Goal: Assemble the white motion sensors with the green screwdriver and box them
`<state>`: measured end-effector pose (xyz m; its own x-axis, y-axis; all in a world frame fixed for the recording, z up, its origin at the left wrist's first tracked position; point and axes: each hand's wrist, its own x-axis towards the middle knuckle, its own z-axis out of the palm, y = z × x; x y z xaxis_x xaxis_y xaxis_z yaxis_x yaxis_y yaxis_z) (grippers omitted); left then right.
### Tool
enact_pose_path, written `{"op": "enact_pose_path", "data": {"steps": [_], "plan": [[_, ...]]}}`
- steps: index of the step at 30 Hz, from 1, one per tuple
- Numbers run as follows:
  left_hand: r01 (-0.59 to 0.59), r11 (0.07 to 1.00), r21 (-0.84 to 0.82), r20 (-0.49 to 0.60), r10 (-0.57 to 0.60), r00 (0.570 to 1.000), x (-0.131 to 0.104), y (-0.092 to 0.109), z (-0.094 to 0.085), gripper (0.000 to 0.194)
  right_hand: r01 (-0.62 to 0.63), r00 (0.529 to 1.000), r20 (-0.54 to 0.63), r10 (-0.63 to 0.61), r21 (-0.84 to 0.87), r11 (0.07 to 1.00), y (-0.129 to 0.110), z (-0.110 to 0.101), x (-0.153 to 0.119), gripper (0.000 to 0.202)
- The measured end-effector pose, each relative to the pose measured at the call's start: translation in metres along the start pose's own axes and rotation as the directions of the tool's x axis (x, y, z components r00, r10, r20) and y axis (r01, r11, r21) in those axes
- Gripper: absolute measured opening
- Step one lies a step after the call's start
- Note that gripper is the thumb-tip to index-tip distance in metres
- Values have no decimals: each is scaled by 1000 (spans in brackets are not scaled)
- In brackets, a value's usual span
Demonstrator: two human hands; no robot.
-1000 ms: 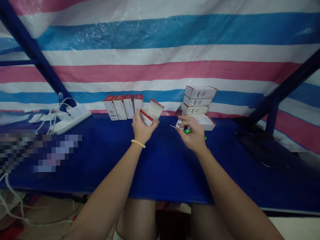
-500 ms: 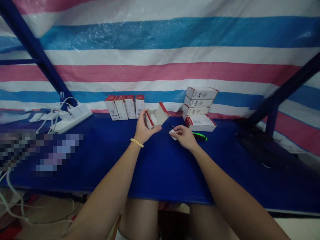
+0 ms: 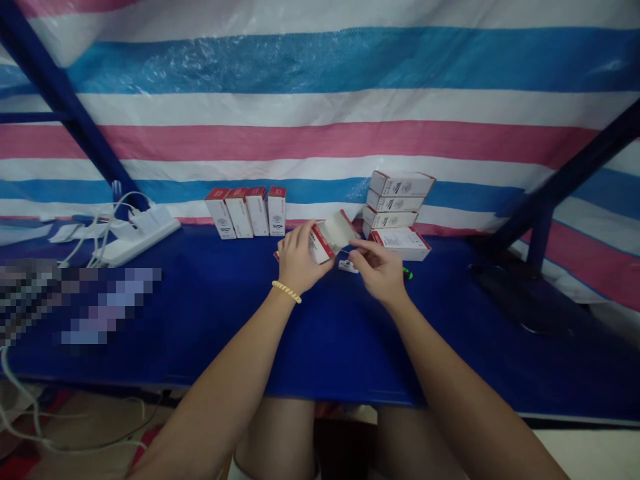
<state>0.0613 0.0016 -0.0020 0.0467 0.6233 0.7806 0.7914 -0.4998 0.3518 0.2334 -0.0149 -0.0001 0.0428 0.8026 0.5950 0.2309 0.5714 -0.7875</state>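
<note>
My left hand is wrapped around a small red-and-white cardboard box, tipped so that its open end faces right. The box's lid flap stands raised. Close to this open end is my right hand, fingers curled with thumb and forefinger near each other; whether anything is between them is hidden. Just below its fingertips a small white piece lies on the blue table. A green-and-black handled tool, perhaps a screwdriver, lies mostly hidden behind my right hand, its thin shaft showing at the left.
Several red-topped white boxes stand in a row at the back. More boxes are stacked to the right. A white power strip with cables sits at the left, and a dark object lies at the right.
My left hand has turned the box over to the right, tipping its opening downward. My right hand has let go of the small white piece and moved up toward the box's opening.
</note>
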Motion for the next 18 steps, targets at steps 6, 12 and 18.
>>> {"op": "enact_pose_path", "data": {"steps": [6,12,18], "plan": [[-183,982,44,132,176,976,-7,14,4,70,-192,974,74,216,-244,951,2,0,5,24],[-299,954,29,249,283,926,-9,16,3,61,-243,897,240,371,-433,868,1,-9,10,17],[-286,956,69,306,253,918,-5,18,3,68,-128,933,187,308,-628,768,3,-3,6,22]]}}
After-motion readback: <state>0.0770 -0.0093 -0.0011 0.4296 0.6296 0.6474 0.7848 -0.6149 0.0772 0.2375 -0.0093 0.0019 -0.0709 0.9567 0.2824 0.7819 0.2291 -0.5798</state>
